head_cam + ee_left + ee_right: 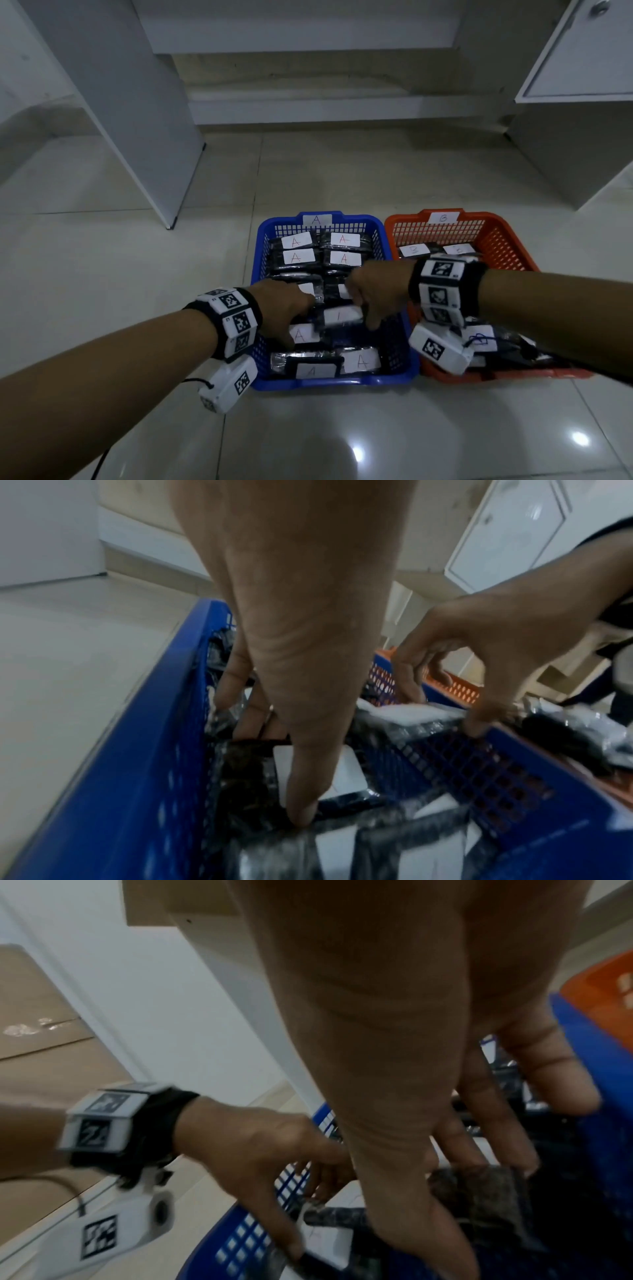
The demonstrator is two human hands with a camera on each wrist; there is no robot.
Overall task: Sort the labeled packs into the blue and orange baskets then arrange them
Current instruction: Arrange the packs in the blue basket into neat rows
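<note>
Sorting appears largely complete; arranging is in progress. The blue basket point(376, 379), tagged A, stands on the tiled floor point(102, 257) touching the orange basket point(507, 240), tagged B, on its right. No loose packs show on the floor.

Blue basket: the A packs point(344, 249) at the far end lie in two tidy columns, labels up. Those at the near end are skewed and overlapping, so that part is judged unfinished.

Left hand point(284, 308): inside the basket, fingers point(301, 799) extended and pressing down on a near-left pack point(301, 335); no grip is evident.

Right hand point(371, 291): over the basket's middle, fingers and thumb pinching the edges of a tilted pack point(342, 316), evidently being set into line.

Orange basket: two B packs point(414, 250) lie flat at the far end; those nearer are piled loosely and partly hidden by the right forearm. Judged outstanding: straightening the near rows of both baskets.
</note>
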